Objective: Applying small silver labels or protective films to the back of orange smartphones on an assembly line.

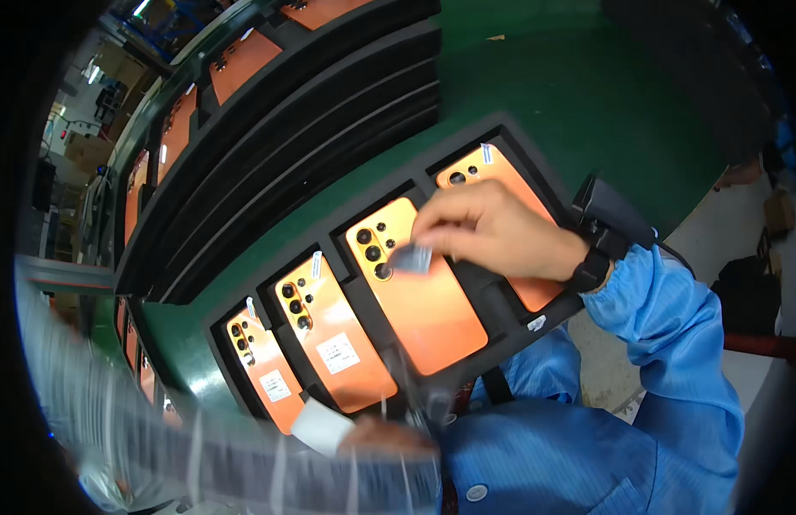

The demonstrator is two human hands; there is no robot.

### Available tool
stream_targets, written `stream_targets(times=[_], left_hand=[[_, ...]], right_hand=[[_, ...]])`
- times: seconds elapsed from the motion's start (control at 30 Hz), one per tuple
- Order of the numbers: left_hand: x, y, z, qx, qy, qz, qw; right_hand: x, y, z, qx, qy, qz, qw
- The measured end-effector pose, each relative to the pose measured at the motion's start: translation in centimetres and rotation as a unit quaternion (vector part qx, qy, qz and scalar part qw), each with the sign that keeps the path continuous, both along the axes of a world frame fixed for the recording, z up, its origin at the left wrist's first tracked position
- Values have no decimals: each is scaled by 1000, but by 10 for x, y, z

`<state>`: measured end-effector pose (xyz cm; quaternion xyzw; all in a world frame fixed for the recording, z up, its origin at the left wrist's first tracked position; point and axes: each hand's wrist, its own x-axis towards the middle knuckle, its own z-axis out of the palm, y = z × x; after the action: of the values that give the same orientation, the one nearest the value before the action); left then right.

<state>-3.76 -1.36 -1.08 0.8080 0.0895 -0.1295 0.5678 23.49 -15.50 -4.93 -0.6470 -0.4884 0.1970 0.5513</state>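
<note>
My right hand [492, 230] pinches a small dark, partly see-through film tab [411, 257] by its edge. It hangs over the camera end of an orange phone [432, 313] lying back up in a black foam tray [503, 343]. Part of another orange phone [528, 292] is covered by this hand. Low in the view, my left hand [387, 436] is smeared by motion. A white piece [322, 427], like paper or a label sheet, shows at its fingers. Two more orange phones [351, 373] [282, 399] in the tray carry white printed labels.
Black foam trays [286, 146] are stacked at the far left, with orange phones [243, 69] beyond them. The green work surface [578, 94] spreads behind my tray. A black device [608, 215] is strapped at my right wrist. Shelving and boxes [102, 129] stand in the background.
</note>
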Motion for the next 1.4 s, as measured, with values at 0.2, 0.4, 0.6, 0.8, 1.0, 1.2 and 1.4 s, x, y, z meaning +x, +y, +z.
stream_targets(times=[0.2, 0.4, 0.6, 0.8, 1.0, 1.2, 1.4], left_hand=[[13, -29, 18, 61, -324, -200, 923], [-2, -32, 6, 10, -323, -166, 931], [-2, -30, -7, 255, -279, -74, 923], [-14, -19, -35, 300, -161, -125, 932], [-13, -21, -35, 381, -203, -112, 895], [-12, -16, -36, 404, -172, -173, 881], [-9, -19, -36, 401, -198, -140, 884]], right_hand=[[-13, 6, -7, -98, 0, 110, 989], [-19, 11, -10, -114, -19, 124, 986], [-18, 14, -10, -83, -21, 122, 989], [-12, 11, -16, -83, -49, 136, 986], [-13, 14, -10, -82, -43, 146, 985], [-12, 15, -9, -93, -44, 148, 984], [-10, 16, -7, -99, -39, 161, 981]])
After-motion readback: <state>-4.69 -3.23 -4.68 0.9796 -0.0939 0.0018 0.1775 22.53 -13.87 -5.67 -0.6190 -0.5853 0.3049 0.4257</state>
